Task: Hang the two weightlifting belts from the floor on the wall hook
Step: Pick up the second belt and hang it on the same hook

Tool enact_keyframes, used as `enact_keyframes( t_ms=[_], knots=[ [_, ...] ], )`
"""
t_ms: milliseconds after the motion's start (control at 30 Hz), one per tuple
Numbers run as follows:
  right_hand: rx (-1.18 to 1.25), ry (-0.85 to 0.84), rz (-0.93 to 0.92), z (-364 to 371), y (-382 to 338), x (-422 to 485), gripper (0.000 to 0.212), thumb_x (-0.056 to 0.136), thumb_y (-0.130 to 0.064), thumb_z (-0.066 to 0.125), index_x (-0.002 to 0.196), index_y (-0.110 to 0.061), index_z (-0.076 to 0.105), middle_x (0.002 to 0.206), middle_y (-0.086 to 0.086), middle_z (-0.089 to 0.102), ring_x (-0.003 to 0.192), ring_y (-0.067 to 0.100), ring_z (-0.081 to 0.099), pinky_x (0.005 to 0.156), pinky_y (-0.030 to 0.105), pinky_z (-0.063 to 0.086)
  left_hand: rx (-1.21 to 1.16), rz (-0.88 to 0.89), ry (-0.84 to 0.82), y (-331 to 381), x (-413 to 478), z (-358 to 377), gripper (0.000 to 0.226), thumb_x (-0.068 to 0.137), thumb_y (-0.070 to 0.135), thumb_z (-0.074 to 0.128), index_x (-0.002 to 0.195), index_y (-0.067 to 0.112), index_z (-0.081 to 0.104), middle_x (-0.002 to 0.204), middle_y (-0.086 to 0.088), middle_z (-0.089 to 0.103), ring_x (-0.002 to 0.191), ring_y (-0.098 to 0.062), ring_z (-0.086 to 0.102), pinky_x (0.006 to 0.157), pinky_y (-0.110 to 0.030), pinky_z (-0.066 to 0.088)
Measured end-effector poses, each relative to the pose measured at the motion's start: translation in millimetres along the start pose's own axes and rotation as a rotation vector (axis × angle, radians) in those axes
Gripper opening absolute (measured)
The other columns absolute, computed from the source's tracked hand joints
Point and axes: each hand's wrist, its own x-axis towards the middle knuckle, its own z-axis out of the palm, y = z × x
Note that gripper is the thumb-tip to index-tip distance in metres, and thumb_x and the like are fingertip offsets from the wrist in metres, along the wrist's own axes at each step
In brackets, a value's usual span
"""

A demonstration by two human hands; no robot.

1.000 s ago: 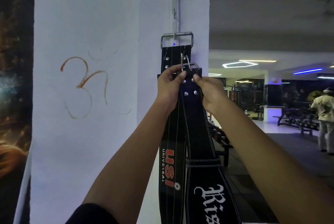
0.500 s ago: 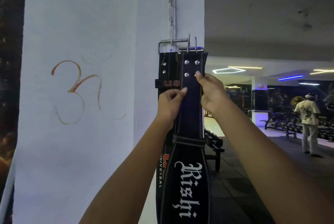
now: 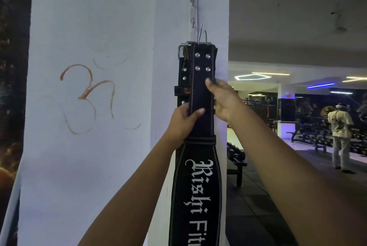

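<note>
A black weightlifting belt with white lettering (image 3: 200, 118) hangs upright against the white pillar, its steel buckle up at the metal wall hook (image 3: 201, 32). Behind it, mostly covered, a second black belt (image 3: 183, 78) hangs from the same spot, with only its left edge, rivets and buckle corner showing. My left hand (image 3: 183, 124) pinches the front belt's left edge just above its loop. My right hand (image 3: 223, 98) grips the right edge a little higher, thumb on the front face. Whether the front buckle sits over the hook is hidden.
The white pillar (image 3: 89, 146) bears an orange painted symbol (image 3: 87, 96). A metal strip with several small hooks (image 3: 194, 1) runs up the corner. To the right lie a dumbbell rack (image 3: 236, 156), weight benches and a person in a white shirt (image 3: 340, 132).
Both hands have lifted the lettered belt, so its buckle now reaches the level of the hook and covers more of the rear belt. My hands sit lower on the strap.
</note>
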Motion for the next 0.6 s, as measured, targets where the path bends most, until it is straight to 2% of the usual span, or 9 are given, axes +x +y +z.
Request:
enact_keyframes(
  t_ms=[100,200,300,367,433,533,600],
  knots=[
    [0.05,0.032,0.006,-0.6,7.8,-6.4,0.016,0.094,-0.008,0.049,0.087,-0.018,0.059,0.083,0.0,0.063,0.073,0.014,0.059,0.06,0.026,0.053,-0.041,-0.016,-0.037,-1.6,-2.6,-1.0,0.016,0.091,0.012,0.057,0.106,0.011,0.062,0.098,-0.004,0.07,0.083,-0.013,0.069,0.081,-0.028,0.058],
    [0.067,0.113,0.004,0.3,10.1,-7.6,0.026,0.093,-0.002,0.049,0.075,-0.018,0.058,0.076,-0.002,0.061,0.065,0.011,0.056,0.058,0.024,0.051,-0.071,-0.128,-0.074,-21.8,-17.4,-3.9,0.025,0.088,0.017,0.062,0.109,0.005,0.064,0.104,-0.014,0.071,0.092,-0.026,0.07,0.085,-0.037,0.057],
    [0.05,0.171,-0.018,-1.8,9.9,-7.6,0.026,0.092,0.0,0.049,0.074,-0.016,0.059,0.073,-0.003,0.059,0.065,0.01,0.055,0.064,0.026,0.049,-0.206,-0.264,-0.139,-41.4,-37.1,-2.1,0.029,0.089,0.022,0.06,0.109,0.001,0.063,0.099,-0.014,0.071,0.088,-0.025,0.069,0.079,-0.035,0.059],
    [0.028,0.208,-0.018,-4.1,7.9,-6.5,0.018,0.092,0.0,0.051,0.089,-0.012,0.064,0.075,-0.003,0.06,0.067,0.011,0.055,0.068,0.026,0.05,-0.273,-0.31,-0.172,-49.7,-43.5,0.5,0.021,0.089,0.02,0.059,0.1,0.003,0.063,0.088,-0.009,0.072,0.077,-0.018,0.071,0.069,-0.029,0.059],
    [0.016,0.234,0.001,-5.8,6.2,-6.4,0.02,0.091,-0.001,0.052,0.104,-0.01,0.065,0.077,-0.002,0.061,0.07,0.012,0.057,0.072,0.027,0.051,-0.286,-0.343,-0.194,-52.7,-44.8,1.6,0.013,0.088,0.018,0.06,0.091,0.005,0.063,0.079,-0.006,0.072,0.069,-0.014,0.071,0.063,-0.025,0.058],
    [0.015,0.231,0.014,-7.2,6.3,-9.6,0.02,0.091,-0.001,0.052,0.101,-0.011,0.066,0.081,0.0,0.063,0.077,0.017,0.059,0.08,0.036,0.053,-0.267,-0.364,-0.237,-53.4,-48.5,0.0,0.018,0.087,0.017,0.061,0.098,0.003,0.064,0.086,-0.008,0.072,0.075,-0.017,0.071,0.069,-0.028,0.059],
    [0.011,0.232,0.017,-8.8,5.7,-12.5,0.019,0.091,-0.001,0.052,0.09,-0.013,0.067,0.087,0.003,0.064,0.086,0.02,0.059,0.089,0.039,0.053,-0.227,-0.382,-0.271,-56.2,-55.3,-1.1,0.021,0.088,0.018,0.061,0.104,0.005,0.065,0.093,-0.01,0.072,0.083,-0.021,0.071,0.076,-0.032,0.059]
  ],
)
